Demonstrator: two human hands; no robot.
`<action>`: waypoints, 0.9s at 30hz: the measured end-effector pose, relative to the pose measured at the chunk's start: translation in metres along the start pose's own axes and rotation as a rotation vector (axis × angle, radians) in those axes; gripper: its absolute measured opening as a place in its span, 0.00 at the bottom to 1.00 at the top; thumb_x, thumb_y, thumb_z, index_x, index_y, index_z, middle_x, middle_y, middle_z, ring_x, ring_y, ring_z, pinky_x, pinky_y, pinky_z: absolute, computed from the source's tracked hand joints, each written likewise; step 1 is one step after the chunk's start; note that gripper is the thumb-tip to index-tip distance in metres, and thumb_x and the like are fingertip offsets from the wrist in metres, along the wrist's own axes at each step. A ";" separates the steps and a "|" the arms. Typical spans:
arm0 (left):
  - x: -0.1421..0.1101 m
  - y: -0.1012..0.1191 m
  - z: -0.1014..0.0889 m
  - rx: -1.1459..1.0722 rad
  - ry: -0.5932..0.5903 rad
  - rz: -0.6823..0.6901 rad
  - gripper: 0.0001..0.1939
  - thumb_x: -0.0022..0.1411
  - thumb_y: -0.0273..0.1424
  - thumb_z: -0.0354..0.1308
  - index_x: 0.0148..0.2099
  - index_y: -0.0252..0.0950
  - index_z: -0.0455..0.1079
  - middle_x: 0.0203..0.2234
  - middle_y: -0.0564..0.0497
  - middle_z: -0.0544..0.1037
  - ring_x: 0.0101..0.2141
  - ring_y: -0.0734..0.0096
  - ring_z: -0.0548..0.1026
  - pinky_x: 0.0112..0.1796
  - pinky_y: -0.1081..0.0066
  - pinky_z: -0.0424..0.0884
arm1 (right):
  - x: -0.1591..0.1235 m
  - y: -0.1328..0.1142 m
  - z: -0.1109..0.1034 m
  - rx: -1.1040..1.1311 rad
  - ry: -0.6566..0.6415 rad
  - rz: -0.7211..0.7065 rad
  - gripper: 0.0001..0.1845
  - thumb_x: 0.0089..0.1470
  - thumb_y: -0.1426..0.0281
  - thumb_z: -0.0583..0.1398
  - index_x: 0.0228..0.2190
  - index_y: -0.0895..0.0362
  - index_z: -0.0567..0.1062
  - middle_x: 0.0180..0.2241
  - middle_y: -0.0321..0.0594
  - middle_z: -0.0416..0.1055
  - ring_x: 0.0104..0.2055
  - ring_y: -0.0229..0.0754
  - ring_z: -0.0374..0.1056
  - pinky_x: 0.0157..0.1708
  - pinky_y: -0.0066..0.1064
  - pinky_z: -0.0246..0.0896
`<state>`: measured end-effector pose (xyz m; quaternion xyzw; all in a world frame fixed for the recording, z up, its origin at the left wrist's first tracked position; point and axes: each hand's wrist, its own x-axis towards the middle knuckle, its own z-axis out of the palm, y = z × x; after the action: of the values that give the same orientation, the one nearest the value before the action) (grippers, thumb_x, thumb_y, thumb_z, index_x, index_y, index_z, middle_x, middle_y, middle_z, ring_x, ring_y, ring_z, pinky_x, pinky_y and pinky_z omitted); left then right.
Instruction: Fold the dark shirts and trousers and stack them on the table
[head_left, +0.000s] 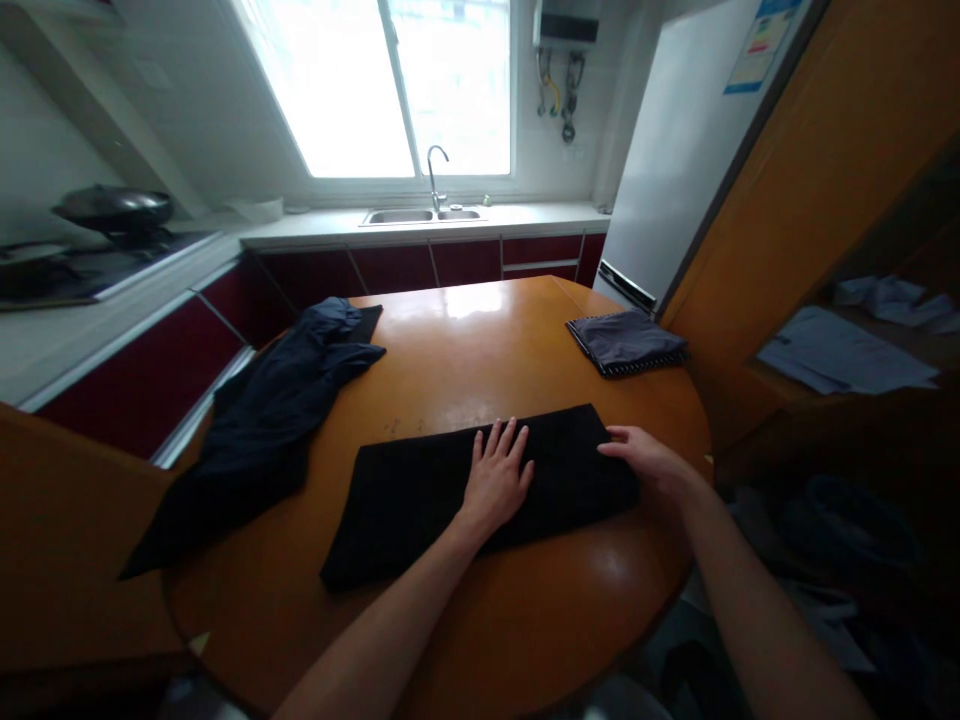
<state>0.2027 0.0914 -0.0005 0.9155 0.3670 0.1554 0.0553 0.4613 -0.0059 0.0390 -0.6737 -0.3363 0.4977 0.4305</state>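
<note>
A black folded garment (409, 500) lies in a long flat shape across the near part of the wooden table. My left hand (497, 480) rests flat on its middle with the fingers spread. At the garment's right end, my right hand (645, 455) grips the edge between thumb and fingers; part of the grip is hidden by the cloth. The garment's exact kind cannot be made out.
Dark crumpled clothes (270, 400) lie along the left side of the round table (465, 350), partly over its edge. A folded grey cloth stack (630, 338) sits at the far right. Beyond stand a counter with a sink (401, 216) and a fridge (675, 140).
</note>
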 end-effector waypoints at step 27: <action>0.009 -0.005 -0.002 -0.999 0.177 -0.297 0.19 0.67 0.26 0.50 0.53 0.36 0.78 0.49 0.46 0.81 0.51 0.62 0.78 0.57 0.61 0.70 | 0.008 0.029 0.126 -0.110 0.520 -0.644 0.13 0.58 0.68 0.53 0.39 0.56 0.77 0.41 0.46 0.76 0.45 0.48 0.71 0.49 0.42 0.66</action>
<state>0.2053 0.1016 0.0022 0.6989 0.3773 0.3786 0.4753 0.3435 0.0204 -0.0072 -0.6592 -0.4360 0.1321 0.5983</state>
